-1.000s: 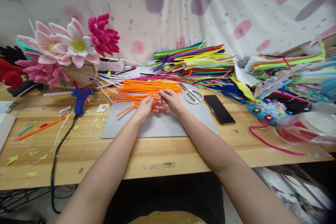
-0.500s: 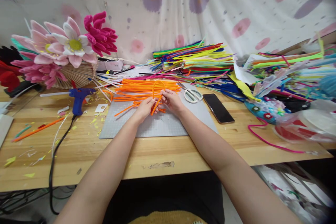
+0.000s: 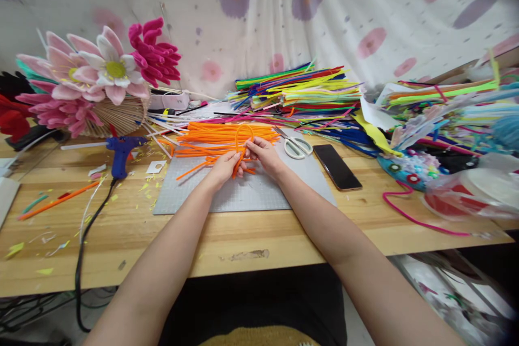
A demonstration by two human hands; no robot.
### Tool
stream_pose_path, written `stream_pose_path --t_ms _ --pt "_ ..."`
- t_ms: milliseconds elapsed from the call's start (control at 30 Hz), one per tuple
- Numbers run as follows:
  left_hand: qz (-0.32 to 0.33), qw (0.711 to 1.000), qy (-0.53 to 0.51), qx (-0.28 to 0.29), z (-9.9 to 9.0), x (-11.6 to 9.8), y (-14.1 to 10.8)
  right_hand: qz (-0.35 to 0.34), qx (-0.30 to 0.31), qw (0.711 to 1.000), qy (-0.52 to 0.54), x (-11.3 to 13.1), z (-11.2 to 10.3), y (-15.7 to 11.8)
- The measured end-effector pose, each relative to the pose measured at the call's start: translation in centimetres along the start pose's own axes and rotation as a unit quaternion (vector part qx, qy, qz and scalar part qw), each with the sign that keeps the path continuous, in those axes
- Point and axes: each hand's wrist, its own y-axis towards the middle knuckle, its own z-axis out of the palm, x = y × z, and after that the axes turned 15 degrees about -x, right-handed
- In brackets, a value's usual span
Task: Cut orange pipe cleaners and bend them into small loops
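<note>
An orange pipe cleaner (image 3: 244, 126) is bent into an upright loop, its lower ends crossing between my hands. My left hand (image 3: 225, 166) pinches it low on the left side. From the right, my right hand (image 3: 261, 152) has its fingers closed on it where the ends meet. Behind and beneath lies a spread of straight orange pipe cleaners (image 3: 203, 138) on a grey cutting mat (image 3: 259, 200). Another orange piece (image 3: 192, 170) sticks out to the left of my left hand. My fingers partly hide the crossing.
Scissors (image 3: 298, 147) and a black phone (image 3: 337, 167) are on the right. A blue glue gun (image 3: 120, 154) with its cord and fluffy flowers (image 3: 115, 69) stand left. Bundles of coloured pipe cleaners (image 3: 308, 89) line the back; a plastic-wrapped roll (image 3: 478, 192) sits far right.
My right hand has shifted slightly left, closer to my left hand, over the crossing ends of the loop. The lower end now shows less between my hands.
</note>
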Motion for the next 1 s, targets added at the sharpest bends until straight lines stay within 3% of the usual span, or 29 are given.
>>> stream_pose_path --t_ms 167,433,633,733,867,933,1000 --pt "0.044 0.998 0.055 -0.001 -0.2 0.3 0.3 0.026 0.005 0.999 0.034 0.1 0.0 -0.2" --pt "0.207 0.957 0.203 -0.013 -0.9 1.0 1.2 0.07 -0.112 0.98 0.146 0.2 -1.3 1.0" --pt "0.186 0.909 0.373 -0.015 -0.7 1.0 1.1 0.071 -0.197 0.962 0.173 -0.2 -1.0 1.1" --pt "0.181 0.906 0.381 -0.025 -0.4 0.7 1.1 0.075 -0.214 0.96 0.165 -0.4 -0.7 1.1" --pt "0.176 0.92 0.336 -0.095 -1.1 0.7 1.6 0.053 -0.247 0.963 0.091 0.0 -1.5 1.7" --pt "0.165 0.911 0.356 -0.127 -2.0 0.6 1.9 0.003 -0.286 0.958 -0.021 0.6 -3.3 2.2" --pt "0.164 0.89 0.396 -0.154 -2.9 0.4 2.1 -0.066 -0.319 0.924 -0.201 1.3 -5.8 2.4"
